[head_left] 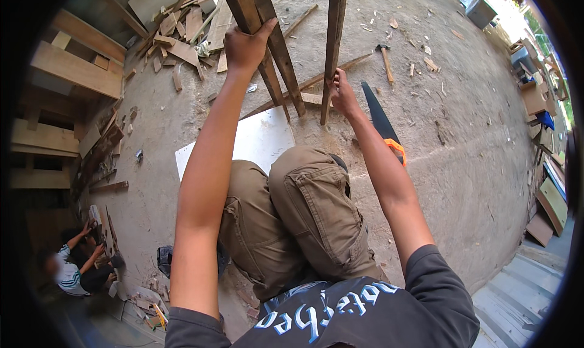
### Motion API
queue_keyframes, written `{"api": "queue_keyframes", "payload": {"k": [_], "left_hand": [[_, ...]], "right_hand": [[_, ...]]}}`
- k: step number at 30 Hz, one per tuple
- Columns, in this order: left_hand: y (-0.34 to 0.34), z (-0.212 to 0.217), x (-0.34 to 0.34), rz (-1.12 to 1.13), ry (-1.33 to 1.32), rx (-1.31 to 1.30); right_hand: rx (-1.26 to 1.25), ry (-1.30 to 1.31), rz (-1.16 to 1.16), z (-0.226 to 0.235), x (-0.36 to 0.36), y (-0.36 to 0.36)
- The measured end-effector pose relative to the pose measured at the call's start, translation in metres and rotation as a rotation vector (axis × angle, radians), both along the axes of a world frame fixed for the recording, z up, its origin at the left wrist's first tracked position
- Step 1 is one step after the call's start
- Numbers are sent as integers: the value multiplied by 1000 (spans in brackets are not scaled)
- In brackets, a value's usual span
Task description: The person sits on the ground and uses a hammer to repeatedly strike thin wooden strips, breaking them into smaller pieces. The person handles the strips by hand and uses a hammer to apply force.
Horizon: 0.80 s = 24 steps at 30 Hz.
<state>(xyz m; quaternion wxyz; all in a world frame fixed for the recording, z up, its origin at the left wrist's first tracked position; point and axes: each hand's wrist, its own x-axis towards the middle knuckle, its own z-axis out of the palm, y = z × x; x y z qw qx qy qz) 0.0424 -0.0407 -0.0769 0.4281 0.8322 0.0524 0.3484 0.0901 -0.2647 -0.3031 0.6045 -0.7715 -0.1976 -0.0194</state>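
Observation:
I look down over my bent knees at a dirt floor. My left hand (244, 45) grips a thick brown wooden post (275, 50) that leans down to the ground. My right hand (341, 94) is closed around a thinner upright wooden slat (334, 41) just to its right, near the slat's lower end. Both pieces rise out of the top of the picture. A hand saw (381, 122) with a black blade and orange handle lies on the ground right behind my right forearm.
A white board (263, 139) lies flat under my knees. A hammer (385, 59) rests farther out. Wood offcuts (182, 32) pile up at the upper left beside plank shelving (73, 68). Another person (76, 266) crouches at lower left. Boxes (535, 93) line the right side.

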Motion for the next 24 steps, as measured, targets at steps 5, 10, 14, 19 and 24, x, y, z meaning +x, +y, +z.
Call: {"api": "queue_keyframes", "payload": {"k": [5, 10, 14, 19, 24], "left_hand": [[3, -3, 1, 25, 133, -27], [-21, 5, 6, 94, 100, 69], [-22, 5, 21, 163, 176, 132], [-12, 0, 20, 176, 111, 62], [-11, 3, 21, 133, 80, -20]], "right_hand": [[-27, -147, 71, 3, -15, 8], [-68, -87, 51, 1, -27, 6], [-124, -140, -67, -19, -21, -7], [-108, -189, -1, -8, -27, -6], [-218, -182, -15, -15, -23, -1]]}}
